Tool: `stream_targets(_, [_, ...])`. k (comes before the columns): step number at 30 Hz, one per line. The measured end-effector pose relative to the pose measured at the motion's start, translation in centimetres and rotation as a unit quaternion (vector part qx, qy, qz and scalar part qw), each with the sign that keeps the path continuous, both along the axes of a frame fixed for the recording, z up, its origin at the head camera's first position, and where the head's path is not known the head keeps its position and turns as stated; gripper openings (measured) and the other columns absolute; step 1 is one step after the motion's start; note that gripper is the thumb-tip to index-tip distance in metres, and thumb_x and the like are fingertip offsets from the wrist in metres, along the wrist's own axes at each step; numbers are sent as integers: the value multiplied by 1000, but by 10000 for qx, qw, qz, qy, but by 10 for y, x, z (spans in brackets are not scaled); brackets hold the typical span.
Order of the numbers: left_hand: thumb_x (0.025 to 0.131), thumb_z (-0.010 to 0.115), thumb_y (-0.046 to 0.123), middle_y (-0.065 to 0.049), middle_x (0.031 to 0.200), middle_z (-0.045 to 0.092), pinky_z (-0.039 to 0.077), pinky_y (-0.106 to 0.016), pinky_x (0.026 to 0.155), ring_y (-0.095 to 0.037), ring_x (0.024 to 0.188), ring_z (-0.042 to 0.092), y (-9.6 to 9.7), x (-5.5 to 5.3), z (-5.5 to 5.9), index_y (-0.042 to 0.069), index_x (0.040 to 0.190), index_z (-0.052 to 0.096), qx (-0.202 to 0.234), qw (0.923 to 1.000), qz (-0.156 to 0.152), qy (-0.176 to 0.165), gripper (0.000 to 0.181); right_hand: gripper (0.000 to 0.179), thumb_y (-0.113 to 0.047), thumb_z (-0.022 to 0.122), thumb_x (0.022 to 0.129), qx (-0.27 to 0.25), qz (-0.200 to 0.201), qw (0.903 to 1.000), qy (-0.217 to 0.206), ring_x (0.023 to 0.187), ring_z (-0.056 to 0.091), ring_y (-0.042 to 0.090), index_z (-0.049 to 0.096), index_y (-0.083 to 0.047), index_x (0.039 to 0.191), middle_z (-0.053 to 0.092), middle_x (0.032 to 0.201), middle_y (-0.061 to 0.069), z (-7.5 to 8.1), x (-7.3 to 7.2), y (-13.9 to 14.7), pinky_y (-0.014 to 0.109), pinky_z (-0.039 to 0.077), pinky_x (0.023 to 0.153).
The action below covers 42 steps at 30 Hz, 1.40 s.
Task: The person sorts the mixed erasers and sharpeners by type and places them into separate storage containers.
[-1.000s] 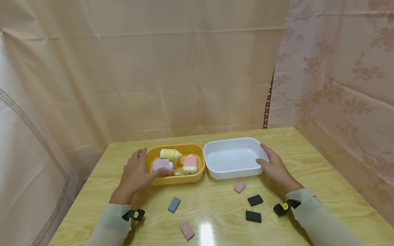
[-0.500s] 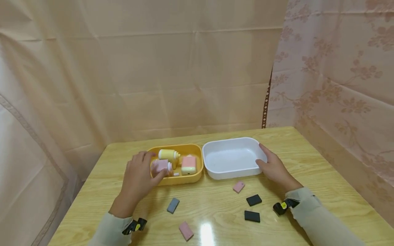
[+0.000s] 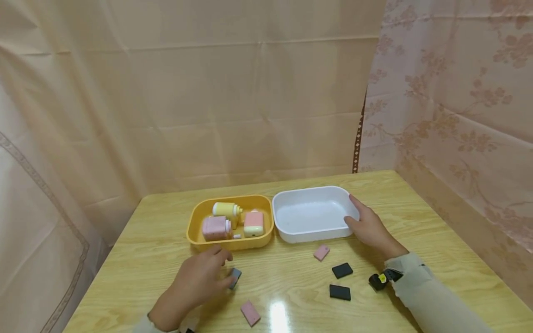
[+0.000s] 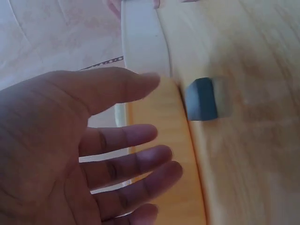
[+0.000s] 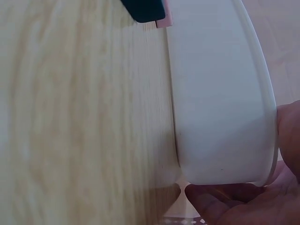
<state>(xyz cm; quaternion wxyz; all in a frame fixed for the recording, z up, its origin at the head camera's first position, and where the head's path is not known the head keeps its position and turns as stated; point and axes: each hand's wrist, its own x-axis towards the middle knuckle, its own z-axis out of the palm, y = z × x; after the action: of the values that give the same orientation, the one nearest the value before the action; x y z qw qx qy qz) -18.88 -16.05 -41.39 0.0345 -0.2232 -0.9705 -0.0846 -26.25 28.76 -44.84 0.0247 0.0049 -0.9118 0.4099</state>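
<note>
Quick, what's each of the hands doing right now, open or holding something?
Left hand: open, holding nothing, near the gray block.
Right hand: holding the white tray by its right end.

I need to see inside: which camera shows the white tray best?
The head view: the white tray shows nearly whole, floor included, with the right hand on one end. The right wrist view shows mainly its outer wall; the left wrist view, just part of that.
</note>
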Motion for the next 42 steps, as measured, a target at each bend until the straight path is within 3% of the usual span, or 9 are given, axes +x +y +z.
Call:
stream_targets(6, [79,85,44,9,94,59,45,-30,61,-8,73,50,3,0,-7,18,108,71,-45,9998,48,-197,41,75,-12,52,104,-13,48,10000,53,151,25,53,9,-1,165,20,166,31,-3,1,1,64,29,117])
stream_targets(13, [78,87,45,7,89,57,46,-35,64,-11,75,50,5,2,-10,16,110,69,62,9983,108,-577,46,75,-13,53,105,-25,83,9999,97,151,26,53,9,0,165,20,166,31,-3,1,1,64,30,116])
stream_targets(17, [77,88,47,9,79,52,40,-32,60,-11,69,47,5,4,-11,18,96,65,21,9976,189,-667,41,75,-12,52,105,-40,97,9999,75,151,25,52,9,0,165,19,167,31,-2,2,0,64,30,117])
stream_targets(21, [76,87,46,11,73,49,36,-30,56,-9,63,44,4,6,-12,23,77,59,4,9981,211,-571,37,75,-12,52,105,-3,67,10000,54,152,24,52,8,-1,165,19,167,30,-1,4,-1,64,28,117])
stream_targets(24, [76,86,45,11,71,48,35,-30,55,-8,61,43,4,6,-13,24,72,58,-83,9988,162,-451,35,75,-12,52,105,-5,63,10000,56,152,23,52,8,-1,165,19,167,30,0,4,0,64,28,118])
stream_targets(42, [73,82,34,14,70,48,35,-29,53,-7,62,44,9,2,-11,25,74,62,-157,9996,124,-196,23,75,-13,52,105,31,11,10000,9,153,23,51,8,-2,165,18,168,29,-1,2,0,64,27,118])
